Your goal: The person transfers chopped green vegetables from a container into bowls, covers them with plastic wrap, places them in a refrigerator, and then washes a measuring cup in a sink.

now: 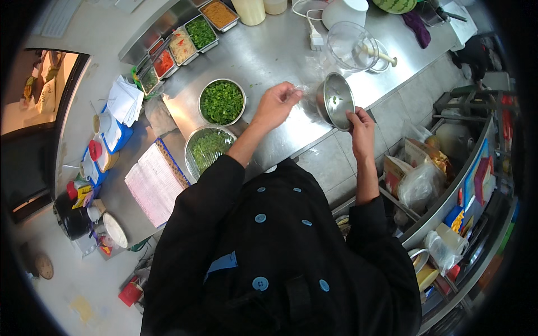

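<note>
My right hand (362, 125) grips the rim of a small steel bowl (338, 101), tilted, with a few green bits stuck inside. To the left of it, my left hand (279, 103) pinches a piece of clear plastic film (303, 94) between thumb and finger. A steel bowl of chopped green herbs (222, 102) stands on the steel counter left of my left hand. Nearer to me, partly behind my left forearm, is a larger bowl of greens (209, 147) under clear film. A clear plastic processor bowl (352, 46) lies beyond the steel bowl.
Steel trays of toppings (182, 46) line the back left. An open notebook (156, 185) lies at the left. A white appliance base (345, 12), its plug (316, 40) and a watermelon (394, 3) are at the back. A drawer of bags (420, 185) stands at the right beyond the tiled floor.
</note>
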Action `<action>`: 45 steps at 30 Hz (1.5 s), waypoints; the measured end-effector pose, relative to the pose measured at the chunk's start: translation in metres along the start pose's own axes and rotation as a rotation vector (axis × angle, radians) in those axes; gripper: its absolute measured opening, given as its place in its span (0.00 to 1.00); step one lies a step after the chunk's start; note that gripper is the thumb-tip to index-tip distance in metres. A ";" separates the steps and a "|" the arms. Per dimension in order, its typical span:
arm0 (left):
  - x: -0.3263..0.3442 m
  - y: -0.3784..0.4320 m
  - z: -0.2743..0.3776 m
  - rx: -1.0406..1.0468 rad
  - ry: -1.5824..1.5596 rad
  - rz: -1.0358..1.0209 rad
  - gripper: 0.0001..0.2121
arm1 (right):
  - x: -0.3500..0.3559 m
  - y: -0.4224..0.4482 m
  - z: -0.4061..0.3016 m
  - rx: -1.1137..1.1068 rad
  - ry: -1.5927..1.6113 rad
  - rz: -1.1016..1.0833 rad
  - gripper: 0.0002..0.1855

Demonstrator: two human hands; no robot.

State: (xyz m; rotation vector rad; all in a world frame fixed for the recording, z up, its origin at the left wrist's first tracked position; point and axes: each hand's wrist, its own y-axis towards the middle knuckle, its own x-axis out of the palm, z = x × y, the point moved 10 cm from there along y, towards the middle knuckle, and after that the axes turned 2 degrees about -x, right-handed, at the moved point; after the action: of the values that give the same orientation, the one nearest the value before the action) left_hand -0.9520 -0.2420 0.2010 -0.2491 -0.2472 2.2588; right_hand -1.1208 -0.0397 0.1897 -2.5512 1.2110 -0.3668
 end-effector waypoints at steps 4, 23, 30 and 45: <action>-0.078 -0.013 0.041 -0.038 -0.343 0.192 0.08 | -0.007 0.013 0.006 -0.053 -0.138 0.008 0.08; -0.109 -0.108 0.177 0.843 1.390 -0.089 0.32 | 0.276 -0.035 -0.087 -0.001 0.598 -0.613 0.38; -0.158 -0.102 0.060 0.406 1.141 -0.308 0.28 | 0.279 -0.002 0.034 0.227 0.113 -0.366 0.20; -0.209 -0.075 -0.058 -0.622 -0.128 -0.024 0.22 | 0.243 -0.039 0.070 0.353 0.158 -0.210 0.21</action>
State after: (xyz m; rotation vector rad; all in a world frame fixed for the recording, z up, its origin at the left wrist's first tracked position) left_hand -0.7497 -0.3490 0.1848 -0.4194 -1.0157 2.1197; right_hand -0.9193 -0.1961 0.1644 -2.3747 0.8357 -0.7690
